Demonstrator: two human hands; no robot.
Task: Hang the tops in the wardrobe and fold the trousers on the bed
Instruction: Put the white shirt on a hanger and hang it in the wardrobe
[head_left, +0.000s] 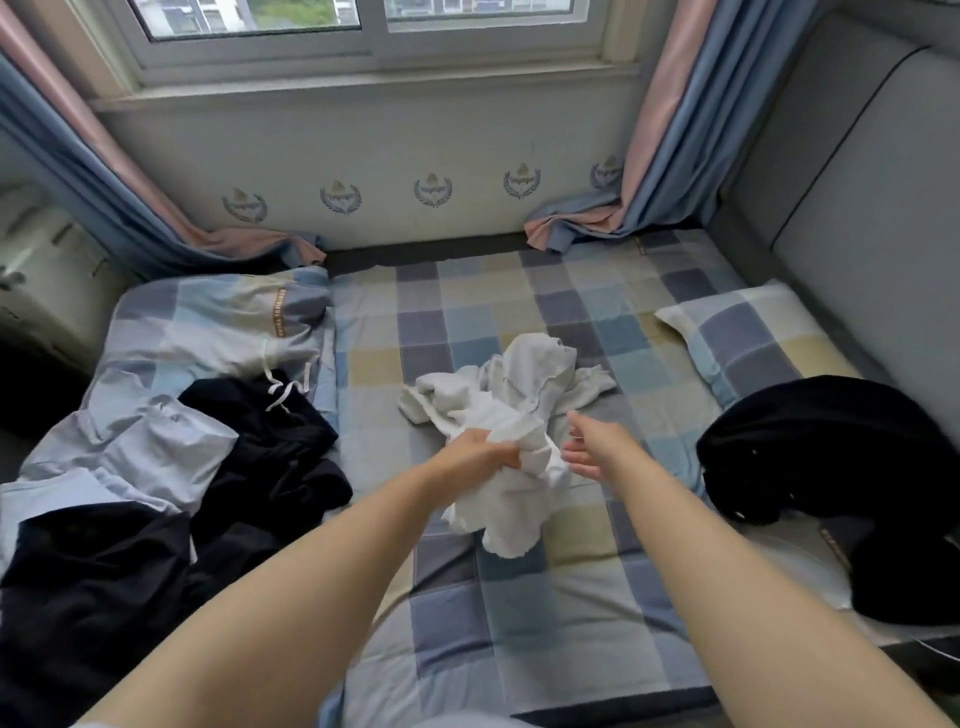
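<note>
Fingers (506, 457) of the left hand (480, 454) grip the crumpled white cotton garment (511, 415), right hand (589, 449) open just beside; a one-handed lift could let it slip.

A crumpled white garment (511, 415) is being gripped by the left hand (480, 452) above a checked bed (545, 613), while the right hand (584, 447) is being held open beside it.

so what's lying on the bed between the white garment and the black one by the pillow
Nothing: in the head view only bare checked bedsheet separates the white garment from the black garment.
</note>
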